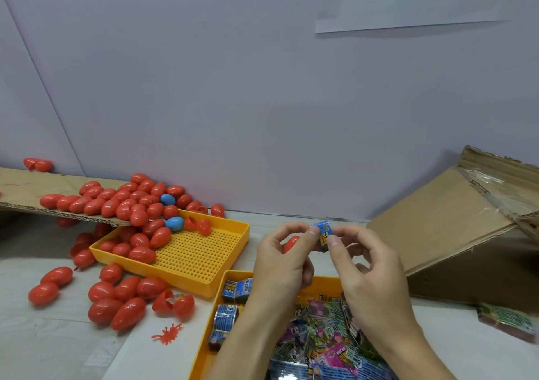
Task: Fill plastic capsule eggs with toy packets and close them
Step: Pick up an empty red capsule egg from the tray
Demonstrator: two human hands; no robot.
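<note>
head view: both hands pinch a folded blue packet (323,236) above the tray (204,341); left hand (284,263) also cups a red egg (291,244). right hand (370,274) grips its edge. looks light, crinkly, slippery.

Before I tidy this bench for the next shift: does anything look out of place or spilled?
Yes. Red eggs have spilled off the cardboard sheet past the yellow tray onto the table. One open egg lies among them, and a small red toy figure lies loose on the table.
</note>
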